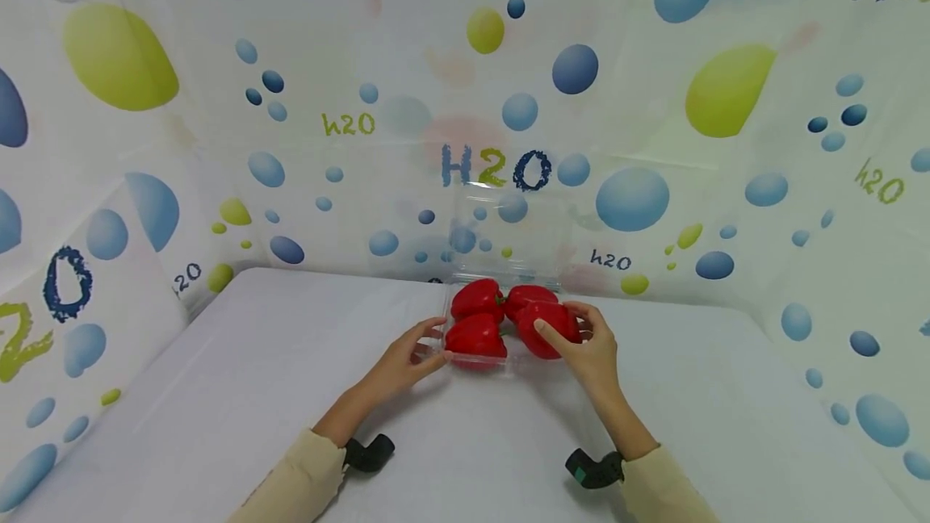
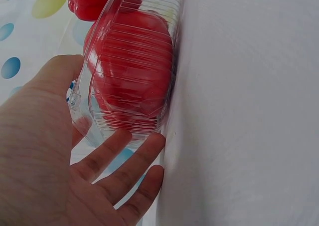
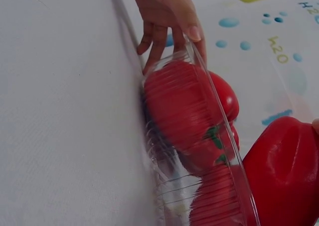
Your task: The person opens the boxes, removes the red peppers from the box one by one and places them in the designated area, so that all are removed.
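A clear plastic clamshell container (image 1: pixel 475 359) stands on the table with three red bell peppers in it: a front-left pepper (image 1: pixel 471 336), a back-left pepper (image 1: pixel 475 299) and a back-right pepper (image 1: pixel 529 297). My left hand (image 1: pixel 405 357) rests against the container's left front corner, thumb at the rim and fingers spread along the outside wall. Above the front-right part, my right hand (image 1: pixel 594 345) grips another red bell pepper (image 1: pixel 538 336) with thumb in front and fingers round its right side. In the right wrist view this held pepper (image 3: pixel 284 176) shows beside the rim.
Behind the peppers the container's transparent lid (image 1: pixel 508 224) stands raised against the patterned backdrop (image 1: pixel 407 47). A white cloth (image 1: pixel 291 361) covers the table. Dark wrist cameras sit at both cuffs.
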### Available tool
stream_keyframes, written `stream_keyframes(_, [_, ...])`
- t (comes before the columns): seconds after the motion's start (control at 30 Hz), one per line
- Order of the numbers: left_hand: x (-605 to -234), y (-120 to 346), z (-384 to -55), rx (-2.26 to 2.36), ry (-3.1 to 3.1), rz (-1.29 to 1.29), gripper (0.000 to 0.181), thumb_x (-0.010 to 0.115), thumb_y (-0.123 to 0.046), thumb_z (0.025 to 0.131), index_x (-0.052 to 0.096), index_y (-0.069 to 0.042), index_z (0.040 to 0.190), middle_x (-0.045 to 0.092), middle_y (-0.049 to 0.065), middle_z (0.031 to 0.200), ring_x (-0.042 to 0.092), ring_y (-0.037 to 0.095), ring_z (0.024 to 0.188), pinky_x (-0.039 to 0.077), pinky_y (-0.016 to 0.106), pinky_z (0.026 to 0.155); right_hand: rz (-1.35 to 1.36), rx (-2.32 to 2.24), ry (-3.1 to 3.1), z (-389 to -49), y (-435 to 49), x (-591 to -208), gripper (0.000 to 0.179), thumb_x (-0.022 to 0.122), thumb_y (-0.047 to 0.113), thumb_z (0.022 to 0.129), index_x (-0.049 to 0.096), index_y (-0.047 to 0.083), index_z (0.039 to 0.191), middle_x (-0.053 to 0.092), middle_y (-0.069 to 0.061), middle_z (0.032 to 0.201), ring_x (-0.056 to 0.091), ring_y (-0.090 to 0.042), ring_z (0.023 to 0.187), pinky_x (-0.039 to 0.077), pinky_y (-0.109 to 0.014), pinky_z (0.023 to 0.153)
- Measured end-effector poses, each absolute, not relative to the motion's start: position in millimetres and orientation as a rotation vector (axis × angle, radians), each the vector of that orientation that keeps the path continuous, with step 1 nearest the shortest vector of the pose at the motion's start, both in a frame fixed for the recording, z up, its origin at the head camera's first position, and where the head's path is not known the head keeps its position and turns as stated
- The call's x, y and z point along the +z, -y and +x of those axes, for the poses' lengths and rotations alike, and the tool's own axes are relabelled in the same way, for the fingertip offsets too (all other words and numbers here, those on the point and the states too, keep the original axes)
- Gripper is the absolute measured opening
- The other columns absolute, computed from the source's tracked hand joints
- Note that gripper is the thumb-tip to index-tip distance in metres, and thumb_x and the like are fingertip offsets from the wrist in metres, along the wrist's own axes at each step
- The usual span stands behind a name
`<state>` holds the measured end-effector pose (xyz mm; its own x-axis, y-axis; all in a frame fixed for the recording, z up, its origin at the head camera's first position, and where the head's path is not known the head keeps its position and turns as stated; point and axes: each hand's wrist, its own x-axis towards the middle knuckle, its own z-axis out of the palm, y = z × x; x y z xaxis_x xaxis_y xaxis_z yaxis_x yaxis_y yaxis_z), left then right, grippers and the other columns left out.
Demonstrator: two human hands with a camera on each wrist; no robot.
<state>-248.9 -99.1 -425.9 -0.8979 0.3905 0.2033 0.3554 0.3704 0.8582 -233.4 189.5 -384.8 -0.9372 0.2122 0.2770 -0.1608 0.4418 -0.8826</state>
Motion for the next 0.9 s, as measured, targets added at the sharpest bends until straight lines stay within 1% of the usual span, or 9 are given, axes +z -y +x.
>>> stream_keyframes(0.17, [-425.9,99.5,-248.0,1.579,-2.578,0.685,0.064,0.066,-0.025,0.093,0.036,-0.010,0.148,0.053,0.015,0.132,0.058,0.029,0.109,0.051,0.041,0.092,-0.053,1.488,2.349,-232.8,-192.4,-385.0,0.059,0.077,0.030,0.084,0.051,0.008,0.132,0.056,-0.013,0.129,0.051,-0.026,0.110,0.053,-0.036,0.086])
stream_keyframes(0.23, [-432.6,101.1,-253.0,1.575,-2.589,0.693,0.066,0.067,-0.031,0.092,0.037,-0.012,0.148,0.053,0.012,0.132,0.058,0.025,0.109,0.051,0.037,0.091,-0.050,1.495,2.353,-232.9,-193.8,-383.3,0.060,0.077,0.030,0.084,0.050,0.008,0.133,0.055,-0.013,0.130,0.050,-0.026,0.111,0.053,-0.036,0.086])
stream_keyframes(0.47, [-432.4,99.9,-253.3,1.565,-2.600,0.654,0.067,0.068,-0.031,0.092,0.037,-0.015,0.149,0.053,0.009,0.132,0.058,0.023,0.109,0.052,0.037,0.092,-0.055,1.506,2.356,-234.2,-197.9,-379.6,0.060,0.076,0.030,0.085,0.049,0.008,0.133,0.054,-0.012,0.131,0.049,-0.025,0.113,0.053,-0.038,0.087])
stream_keyframes(0.63, [-432.7,100.0,-253.3,1.556,-2.598,0.661,0.067,0.067,-0.031,0.092,0.036,-0.014,0.149,0.053,0.012,0.133,0.057,0.026,0.111,0.052,0.039,0.092,-0.068,1.504,2.351,-234.6,-200.6,-378.2,0.060,0.075,0.029,0.085,0.048,0.007,0.134,0.054,-0.013,0.132,0.049,-0.025,0.113,0.053,-0.037,0.088])
stream_keyframes(0.77, [-431.7,99.8,-252.3,1.552,-2.603,0.636,0.067,0.068,-0.031,0.092,0.036,-0.015,0.149,0.053,0.010,0.133,0.057,0.025,0.111,0.052,0.039,0.092,-0.078,1.495,2.360,-234.9,-203.2,-377.3,0.060,0.074,0.029,0.086,0.048,0.007,0.135,0.053,-0.013,0.132,0.049,-0.026,0.114,0.052,-0.036,0.088])
stream_keyframes(0.9, [-431.0,99.3,-252.3,1.551,-2.607,0.625,0.067,0.068,-0.030,0.092,0.036,-0.016,0.149,0.052,0.009,0.134,0.057,0.024,0.111,0.052,0.039,0.093,-0.083,1.491,2.371,-236.5,-206.0,-377.2,0.060,0.074,0.029,0.086,0.047,0.008,0.135,0.053,-0.013,0.133,0.049,-0.027,0.115,0.053,-0.038,0.089])
